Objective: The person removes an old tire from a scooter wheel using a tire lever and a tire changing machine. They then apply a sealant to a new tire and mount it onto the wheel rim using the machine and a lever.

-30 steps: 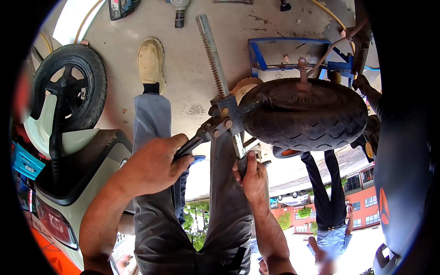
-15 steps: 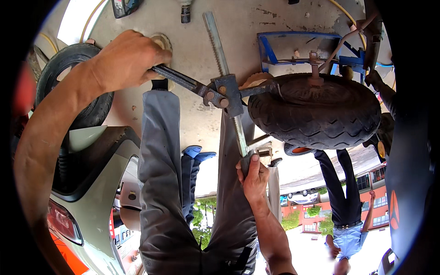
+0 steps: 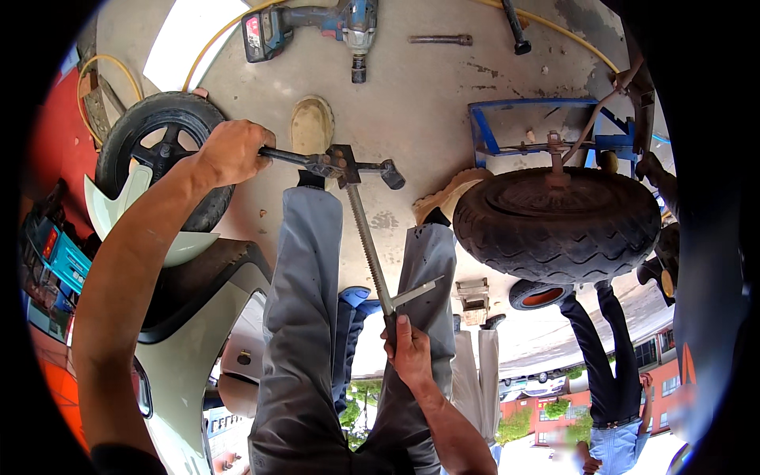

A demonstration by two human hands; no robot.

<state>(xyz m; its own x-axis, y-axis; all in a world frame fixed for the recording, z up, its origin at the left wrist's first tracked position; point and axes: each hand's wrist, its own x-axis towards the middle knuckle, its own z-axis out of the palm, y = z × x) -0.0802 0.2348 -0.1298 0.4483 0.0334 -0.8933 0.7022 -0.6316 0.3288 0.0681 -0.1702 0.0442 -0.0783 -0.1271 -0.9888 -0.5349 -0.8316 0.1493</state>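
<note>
My left hand [image 3: 235,152] is closed around the dark lever of a ratchet tyre clamp [image 3: 366,237], a long toothed steel bar with a sliding jaw block at its far end. Lower down, my right hand [image 3: 411,356] grips the dark handle at the bar's near end. A fixed metal prong sticks out to the right just above that hand. The bar slants between my legs, apart from the tyre. To its right, a scooter wheel with a worn black tyre [image 3: 558,241] lies flat, an axle fitting standing up from its hub.
Behind the wheel is a blue metal frame [image 3: 538,102]. A cordless impact wrench [image 3: 359,32] and a metal bar [image 3: 440,39] lie on the floor ahead. Another wheel [image 3: 212,207] and a pale scooter body [image 3: 184,340] are at left. People stand nearby.
The clamp has come away from the tyre and moved left, its jaw end now between my feet. Both hands kept their grip. More of the floor ahead shows.
</note>
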